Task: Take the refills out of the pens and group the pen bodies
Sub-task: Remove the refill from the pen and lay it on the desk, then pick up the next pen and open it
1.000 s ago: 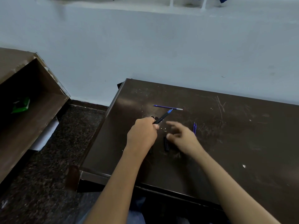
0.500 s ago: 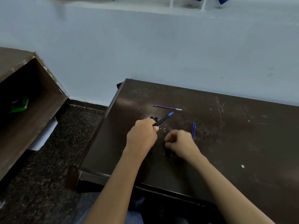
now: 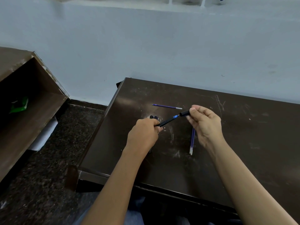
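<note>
Pen [image 3: 167, 121] above scuffed desk [image 3: 253, 153], pale wall [image 3: 162, 46]

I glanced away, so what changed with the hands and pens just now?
The right hand lifted off the table and now pinches a black cap beside the blue tip of the pen. The left hand kept gripping that pen; the single refill and the refill pair stayed put.
</note>
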Demonstrator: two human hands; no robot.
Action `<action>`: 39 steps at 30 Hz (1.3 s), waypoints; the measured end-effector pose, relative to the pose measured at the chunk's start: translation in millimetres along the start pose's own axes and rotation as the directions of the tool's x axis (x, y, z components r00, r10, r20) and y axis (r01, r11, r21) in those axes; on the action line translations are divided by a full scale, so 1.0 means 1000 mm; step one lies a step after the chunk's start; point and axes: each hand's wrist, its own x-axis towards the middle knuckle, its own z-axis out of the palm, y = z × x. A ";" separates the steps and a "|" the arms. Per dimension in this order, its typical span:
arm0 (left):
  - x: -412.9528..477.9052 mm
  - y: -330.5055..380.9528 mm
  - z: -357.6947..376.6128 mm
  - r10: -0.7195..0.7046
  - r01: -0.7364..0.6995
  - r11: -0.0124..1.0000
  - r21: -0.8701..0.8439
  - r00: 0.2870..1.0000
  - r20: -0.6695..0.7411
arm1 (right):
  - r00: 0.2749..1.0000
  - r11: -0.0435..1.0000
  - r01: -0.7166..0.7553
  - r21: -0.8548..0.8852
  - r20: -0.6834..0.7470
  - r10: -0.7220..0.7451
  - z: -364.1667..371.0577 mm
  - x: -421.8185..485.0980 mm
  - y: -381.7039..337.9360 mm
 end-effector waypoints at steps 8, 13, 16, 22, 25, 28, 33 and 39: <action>0.001 0.000 0.001 0.002 -0.003 1.000 0.010 0.999 0.035 | 0.990 0.972 0.136 -0.190 -0.004 -0.140 -0.001 -0.002 0.003; 0.000 0.002 0.006 0.029 -0.021 0.995 -0.097 0.997 0.076 | 0.986 0.962 0.167 -0.214 0.017 -0.167 0.004 -0.005 0.007; 0.000 0.005 0.010 0.030 -0.018 0.992 -0.127 0.995 0.093 | 0.982 0.945 0.186 -0.270 0.070 -0.174 0.011 -0.011 0.014; 0.001 0.004 0.012 0.012 -0.012 0.996 -0.088 1.000 -0.005 | 0.978 0.932 0.210 -0.294 0.079 -0.195 0.019 -0.014 0.019; 0.000 0.004 0.015 -0.003 0.001 0.996 -0.087 1.000 -0.029 | 0.974 0.922 0.226 -0.316 0.065 -0.216 0.022 -0.015 0.023; 0.000 0.002 0.015 -0.028 0.024 0.995 -0.092 0.999 -0.042 | 0.974 0.917 0.224 -0.330 0.050 -0.220 0.023 -0.015 0.027; -0.002 -0.001 0.013 -0.039 0.036 0.997 -0.075 0.998 -0.041 | 0.980 0.922 0.197 -0.333 0.032 -0.198 0.023 -0.017 0.035; 0.000 0.002 0.016 -0.041 0.041 0.997 -0.060 0.999 0.005 | 0.980 0.900 0.197 -0.390 0.052 -0.192 0.022 -0.015 0.032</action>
